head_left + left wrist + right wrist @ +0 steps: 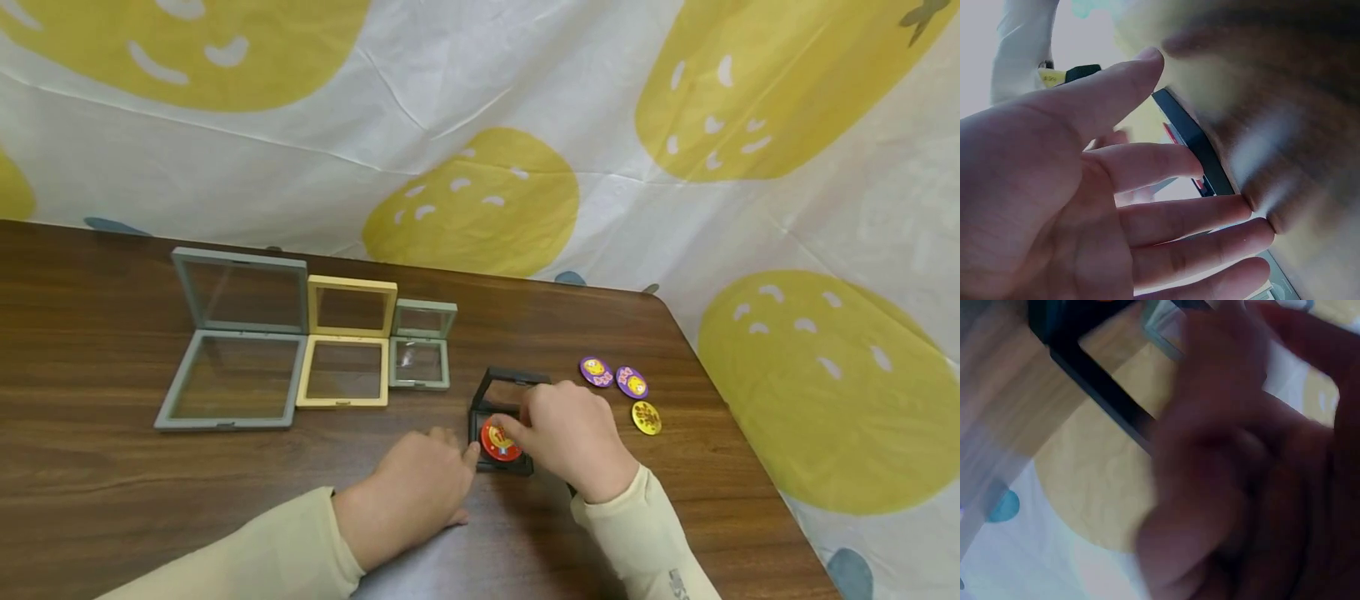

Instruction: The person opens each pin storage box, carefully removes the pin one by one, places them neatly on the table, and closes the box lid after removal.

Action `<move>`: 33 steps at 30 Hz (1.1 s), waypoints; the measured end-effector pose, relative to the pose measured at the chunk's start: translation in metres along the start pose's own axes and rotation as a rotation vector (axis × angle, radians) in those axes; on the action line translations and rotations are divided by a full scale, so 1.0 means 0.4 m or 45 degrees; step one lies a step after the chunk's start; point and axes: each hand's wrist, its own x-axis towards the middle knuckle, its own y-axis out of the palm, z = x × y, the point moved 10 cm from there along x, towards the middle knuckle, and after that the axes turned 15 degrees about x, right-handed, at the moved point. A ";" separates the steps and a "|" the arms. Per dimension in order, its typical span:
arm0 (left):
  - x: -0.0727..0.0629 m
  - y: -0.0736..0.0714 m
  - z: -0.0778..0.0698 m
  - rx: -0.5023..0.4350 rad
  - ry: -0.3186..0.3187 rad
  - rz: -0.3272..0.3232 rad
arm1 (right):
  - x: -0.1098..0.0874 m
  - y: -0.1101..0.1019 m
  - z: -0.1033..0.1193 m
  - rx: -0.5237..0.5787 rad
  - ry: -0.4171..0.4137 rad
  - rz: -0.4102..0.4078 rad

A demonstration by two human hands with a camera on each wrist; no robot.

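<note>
Head view: we are likely seating the red round badge (498, 442) inside the open black display frame (513, 469), left hand (416, 487) relaxed alongside, right hand (576, 435) possibly pinching, we cannot tell; next calls for centring it.

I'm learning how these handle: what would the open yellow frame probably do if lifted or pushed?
The yellow frame looks stiff, given how straight-edged it is. It is probably light, as its clear panels look thin. With its lid standing up, a push there might fold it or tip it.
</note>
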 end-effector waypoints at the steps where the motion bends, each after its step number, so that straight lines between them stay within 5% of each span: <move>1: -0.001 -0.001 0.000 -0.008 0.000 -0.010 | -0.002 0.017 -0.004 -0.031 0.031 0.068; 7: 0.001 0.000 -0.005 -0.053 0.021 -0.003 | -0.008 0.069 -0.008 -0.138 0.066 0.228; 33: -0.002 0.000 -0.001 -0.103 -0.007 -0.010 | -0.002 0.075 0.004 -0.119 0.004 0.223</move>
